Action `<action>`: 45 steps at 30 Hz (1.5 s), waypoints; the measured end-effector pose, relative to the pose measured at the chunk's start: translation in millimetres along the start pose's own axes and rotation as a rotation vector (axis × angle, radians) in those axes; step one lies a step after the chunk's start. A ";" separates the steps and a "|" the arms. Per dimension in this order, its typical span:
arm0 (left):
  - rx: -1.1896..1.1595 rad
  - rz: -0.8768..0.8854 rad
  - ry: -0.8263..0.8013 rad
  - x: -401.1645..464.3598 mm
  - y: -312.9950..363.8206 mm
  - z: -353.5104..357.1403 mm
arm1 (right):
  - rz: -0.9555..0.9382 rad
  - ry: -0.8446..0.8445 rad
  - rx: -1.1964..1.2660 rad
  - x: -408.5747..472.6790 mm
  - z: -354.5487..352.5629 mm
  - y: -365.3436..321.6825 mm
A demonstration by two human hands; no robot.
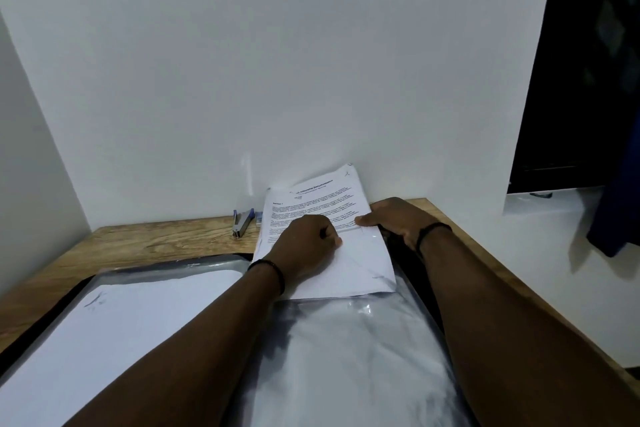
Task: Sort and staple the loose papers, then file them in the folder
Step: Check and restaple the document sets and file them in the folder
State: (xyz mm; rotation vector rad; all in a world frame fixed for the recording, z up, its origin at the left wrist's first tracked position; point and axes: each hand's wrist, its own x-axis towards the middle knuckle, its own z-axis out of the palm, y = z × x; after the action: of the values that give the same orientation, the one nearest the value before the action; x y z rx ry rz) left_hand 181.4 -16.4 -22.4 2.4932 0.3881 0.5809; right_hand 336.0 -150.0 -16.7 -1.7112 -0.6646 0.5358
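The left hand point(308, 239) rests curled on the middle of a stapled set of papers point(322, 218), its fingers bunched and pinching the top sheet. The right hand point(394, 218) grips the set's right edge, thumb on top and fingers underneath. The heading reads something like "Internship Documentation"; the smaller lines are too blurred to read. The set lies at the far end of one open folder point(346, 357) with clear plastic sleeves, its left page holding one white sheet point(114, 329). One stapler point(242, 222) lies on the wooden table point(156, 239) to the far left, near the wall.
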 end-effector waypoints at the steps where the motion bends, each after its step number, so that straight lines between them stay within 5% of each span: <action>1: 0.006 0.010 -0.013 0.0 1.5 -0.5 | 0.017 -0.016 -0.014 0.4 -1.6 -0.2; 7: -0.025 0.078 -0.101 0.1 16.2 5.0 | 0.062 -0.073 -0.102 -2.4 -4.4 -0.5; 16: 0.006 0.094 0.051 2.1 12.7 10.3 | 0.103 -0.265 -0.260 -7.7 -10.1 -10.9; 23: -0.010 0.071 0.004 1.5 7.5 4.9 | 0.012 0.071 -0.094 3.3 7.3 0.2; 30: -0.075 0.085 0.033 -1.0 12.2 2.2 | 0.185 -0.184 -0.318 -15.1 -18.0 -11.6; 38: 0.043 -0.034 -0.119 3.7 -2.4 -16.3 | 0.022 0.056 -0.177 -4.4 5.0 -3.5; 45: -0.017 -0.029 -0.077 4.5 -3.1 -19.3 | 0.195 -0.175 -0.278 -14.1 -18.2 -9.2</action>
State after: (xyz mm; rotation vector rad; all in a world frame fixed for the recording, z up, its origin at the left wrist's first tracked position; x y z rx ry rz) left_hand 175.6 -3.6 -8.1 2.4806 0.3879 0.4736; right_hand 336.3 -170.9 -3.4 -2.0189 -0.7265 0.7650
